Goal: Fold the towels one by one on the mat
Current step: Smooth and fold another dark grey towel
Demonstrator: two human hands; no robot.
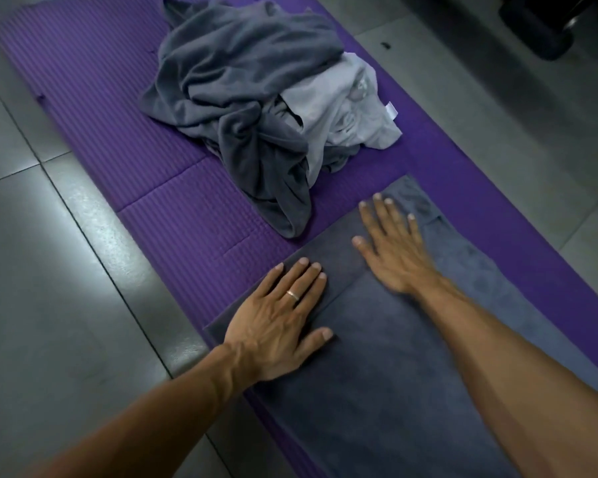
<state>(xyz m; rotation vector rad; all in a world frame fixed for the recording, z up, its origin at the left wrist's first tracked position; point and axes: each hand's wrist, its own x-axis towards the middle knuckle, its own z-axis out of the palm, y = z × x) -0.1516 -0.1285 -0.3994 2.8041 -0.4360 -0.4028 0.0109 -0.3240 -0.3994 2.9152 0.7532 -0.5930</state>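
Observation:
A dark grey towel lies flat on the near end of the purple mat, with a folded layer along its left side. My left hand, wearing a ring, presses flat on the towel's left edge with straight fingers. My right hand lies flat farther up the same towel, fingers spread near its far corner. Beyond them sits a crumpled heap of dark grey towels with a light grey towel on its right side.
Grey tiled floor surrounds the mat on both sides. A dark object with a wheel-like shape stands on the floor at the top right. Bare mat shows left of the heap.

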